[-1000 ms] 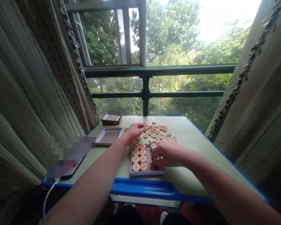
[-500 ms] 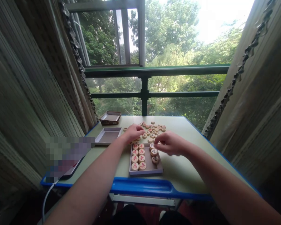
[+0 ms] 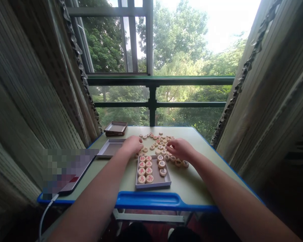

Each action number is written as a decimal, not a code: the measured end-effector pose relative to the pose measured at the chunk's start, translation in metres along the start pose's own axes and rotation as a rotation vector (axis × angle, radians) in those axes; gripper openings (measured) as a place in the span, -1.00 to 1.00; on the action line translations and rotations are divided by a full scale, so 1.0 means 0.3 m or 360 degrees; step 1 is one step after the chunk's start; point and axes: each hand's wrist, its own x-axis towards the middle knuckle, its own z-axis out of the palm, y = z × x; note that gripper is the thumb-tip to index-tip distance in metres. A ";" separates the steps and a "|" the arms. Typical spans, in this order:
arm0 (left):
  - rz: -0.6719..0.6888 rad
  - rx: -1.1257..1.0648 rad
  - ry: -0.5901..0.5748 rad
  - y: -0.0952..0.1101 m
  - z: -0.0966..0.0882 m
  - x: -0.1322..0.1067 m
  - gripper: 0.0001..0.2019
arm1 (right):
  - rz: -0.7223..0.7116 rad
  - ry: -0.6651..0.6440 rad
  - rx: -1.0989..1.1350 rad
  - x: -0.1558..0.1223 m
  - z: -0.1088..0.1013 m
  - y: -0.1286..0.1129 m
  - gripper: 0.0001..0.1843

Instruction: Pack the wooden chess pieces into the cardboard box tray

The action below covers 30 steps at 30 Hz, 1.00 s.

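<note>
Round wooden Chinese chess pieces (image 3: 161, 147) lie scattered on the table behind an open shallow box (image 3: 155, 184). Inside the box, red-marked pieces (image 3: 148, 170) form two columns at the left, and three black-marked pieces (image 3: 162, 164) line the right side. My left hand (image 3: 133, 145) is over the pieces at the box's far left corner, its fingers curled down. Over the right part of the scattered pieces is my right hand (image 3: 181, 149), fingers bent and drawn together. Whatever either hand's fingertips hold is hidden. A row of pieces (image 3: 178, 162) sits right of the box.
An empty shallow tray (image 3: 107, 148) lies left of my left hand, with stacked brown lids (image 3: 115, 127) behind it. A device with a cable (image 3: 74, 181) rests at the table's left edge. The table (image 3: 202, 188) has a blue rim; a green railing (image 3: 192, 80) stands beyond.
My left hand has moved left and slightly back toward me. The right hand has gone from the box's right edge to the loose pieces behind it. The view has shifted a little.
</note>
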 end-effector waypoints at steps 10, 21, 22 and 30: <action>0.0211 0.0109 0.0004 0.045 0.021 -0.006 -0.72 | -0.0048 0.0006 0.0042 0.006 0.007 0.007 -0.78; 0.0222 -0.0326 0.0185 0.043 0.031 -0.004 -0.86 | -0.0065 -0.0014 0.0059 0.009 0.007 0.009 -0.77; 0.0220 -0.0386 0.0197 0.044 0.032 -0.002 -0.86 | -0.0059 -0.0018 0.0061 0.010 0.008 0.011 -0.77; 0.0269 -0.1538 -0.0066 0.065 0.011 -0.010 -0.72 | -0.0085 -0.0033 0.0078 0.010 0.009 0.010 -0.78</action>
